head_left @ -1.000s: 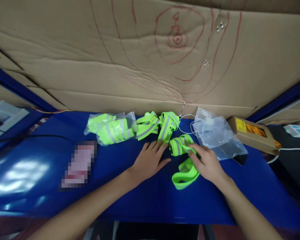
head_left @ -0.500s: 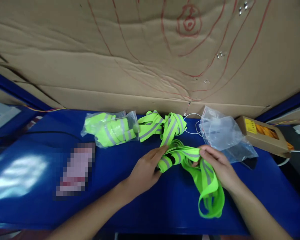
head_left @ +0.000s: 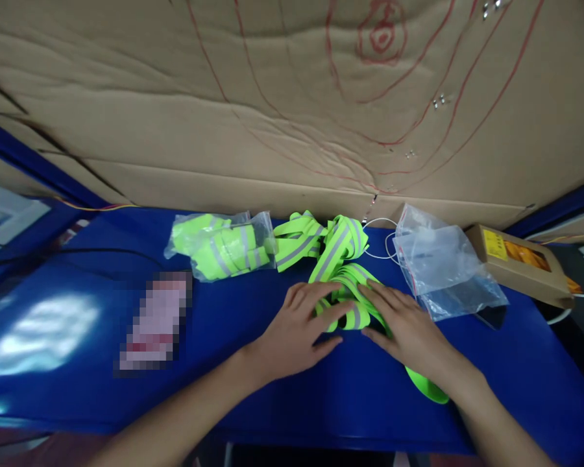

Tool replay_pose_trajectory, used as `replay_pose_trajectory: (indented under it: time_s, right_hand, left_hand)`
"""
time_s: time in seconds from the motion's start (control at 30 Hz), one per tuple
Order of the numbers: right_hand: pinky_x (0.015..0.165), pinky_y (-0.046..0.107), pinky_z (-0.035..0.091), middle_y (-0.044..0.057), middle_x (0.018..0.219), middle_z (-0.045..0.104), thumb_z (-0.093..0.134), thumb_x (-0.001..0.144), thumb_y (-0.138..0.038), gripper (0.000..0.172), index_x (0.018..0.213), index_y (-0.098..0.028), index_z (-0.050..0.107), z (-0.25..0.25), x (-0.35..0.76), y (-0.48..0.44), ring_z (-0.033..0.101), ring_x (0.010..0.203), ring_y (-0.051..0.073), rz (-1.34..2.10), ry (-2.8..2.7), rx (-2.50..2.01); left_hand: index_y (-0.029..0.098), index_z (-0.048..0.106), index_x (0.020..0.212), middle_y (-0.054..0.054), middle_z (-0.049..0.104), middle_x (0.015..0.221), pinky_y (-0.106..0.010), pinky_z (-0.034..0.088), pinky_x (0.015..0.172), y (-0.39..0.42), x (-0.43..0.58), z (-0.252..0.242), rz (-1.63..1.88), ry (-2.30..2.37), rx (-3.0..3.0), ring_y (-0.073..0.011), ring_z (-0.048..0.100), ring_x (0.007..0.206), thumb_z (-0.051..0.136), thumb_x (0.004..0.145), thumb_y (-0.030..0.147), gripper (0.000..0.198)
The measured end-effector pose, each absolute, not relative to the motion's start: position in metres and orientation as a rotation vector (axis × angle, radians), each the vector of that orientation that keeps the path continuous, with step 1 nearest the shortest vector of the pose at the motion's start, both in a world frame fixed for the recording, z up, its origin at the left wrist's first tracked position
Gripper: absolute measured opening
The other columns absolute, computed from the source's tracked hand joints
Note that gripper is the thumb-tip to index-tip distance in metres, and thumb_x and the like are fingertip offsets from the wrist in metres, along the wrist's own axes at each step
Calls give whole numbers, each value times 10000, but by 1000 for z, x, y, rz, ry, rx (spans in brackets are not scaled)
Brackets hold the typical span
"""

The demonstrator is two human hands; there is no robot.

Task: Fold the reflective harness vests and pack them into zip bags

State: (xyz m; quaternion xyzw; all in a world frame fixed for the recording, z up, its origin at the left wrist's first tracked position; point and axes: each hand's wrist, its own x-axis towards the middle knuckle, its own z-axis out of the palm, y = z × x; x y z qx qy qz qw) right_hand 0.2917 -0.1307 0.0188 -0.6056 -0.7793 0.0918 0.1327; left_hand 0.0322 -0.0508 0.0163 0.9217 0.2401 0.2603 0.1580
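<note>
A neon-green reflective strap (head_left: 357,318) with grey stripes lies gathered on the blue table. My left hand (head_left: 299,334) rests at its left side, fingers apart over the folds. From the right, my right hand (head_left: 411,327) lies across it with stretched fingers, hiding part of the band. The strap's loose loop (head_left: 425,386) shows beneath my right wrist. Just behind my hands are two folded bundles of the same material, a left bundle (head_left: 299,240) and a right bundle (head_left: 343,240). Whether the right bundle joins the strap in front, I cannot tell.
Clear bags with green straps (head_left: 228,250) lie at the back left. Flat clear plastic bags (head_left: 438,259) lie on the right, over a dark flat object (head_left: 494,316), beside a windowed cardboard box (head_left: 520,266). A blurred-out pink item (head_left: 158,318) is left. Cardboard (head_left: 272,130) walls the back.
Both hands have loosened from the strap and spread their fingers over it. The strap has been lowered to the table, and my right hand now covers much of its hanging loop.
</note>
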Motion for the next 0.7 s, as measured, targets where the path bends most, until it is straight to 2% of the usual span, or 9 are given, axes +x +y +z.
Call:
replay_pose_trajectory:
  time_s: [0.1,0.2,0.27,0.33,0.4,0.47,0.57,0.63,0.7]
  right_hand:
    - [1076,547,543,107,1543,582,575,962,-176,635,1579,-256,449,14,286,-130,597,1364,335,130,-2309,-1784]
    - [1001,499,572,115,1425,678,465,960,-84,580,1523,-211,527,20,285,-129,685,1227,320,55,-2316,-1844]
    - [949,475,580,116,1330,733,423,972,-73,543,1482,-189,567,25,286,-128,733,1120,314,87,-2320,-1887]
    - [888,438,585,103,1274,758,408,1019,-125,484,1465,-205,578,28,286,-128,762,1038,299,178,-2283,-1919]
    - [820,388,579,89,1252,767,400,1071,-220,415,1443,-236,582,30,287,-128,777,986,278,281,-2206,-1946]
    - [745,350,554,85,1201,783,384,1101,-305,374,1403,-243,594,30,288,-127,787,933,268,331,-2124,-1995]
    - [659,336,494,84,1062,811,359,1113,-350,368,1342,-227,619,30,290,-125,788,837,280,315,-2051,-2117]
    - [628,332,457,85,1008,816,370,1112,-365,364,1325,-224,629,31,292,-123,783,799,288,294,-2037,-2179]
    - [618,325,436,87,1006,817,404,1105,-380,354,1323,-228,637,32,293,-122,778,793,289,279,-2042,-2196]
  left_hand:
    - [221,642,1332,-109,704,1313,-452,435,1103,-57,34,17,617,422,2732,-277,628,1249,644,967,565,501]
    - [202,709,1072,-47,765,1020,-385,481,961,-65,36,19,574,319,2696,-204,694,980,584,1018,504,331]
    - [204,696,1126,-63,760,1074,-397,487,939,-71,39,21,562,425,2696,-218,696,990,565,1029,462,305]
    - [184,628,1308,-132,707,1296,-454,490,984,-78,43,23,493,606,2736,-293,665,1158,587,1003,527,461]
    - [155,587,1359,-176,642,1413,-512,480,1041,-87,48,27,359,716,2785,-358,610,1271,635,947,612,617]
    - [162,623,1264,-147,691,1329,-498,500,1028,-100,50,30,250,697,2841,-337,645,1205,661,951,552,502]
    - [196,651,1199,-85,751,1175,-443,528,947,-127,41,34,240,516,3032,-274,692,1053,590,1009,291,221]
    - [219,669,1183,-84,751,1201,-447,521,935,-147,27,34,335,367,3159,-270,691,1043,537,1020,245,211]
    - [217,678,1198,-94,716,1321,-441,518,953,-162,10,31,343,284,3212,-273,678,1108,527,1028,285,237]
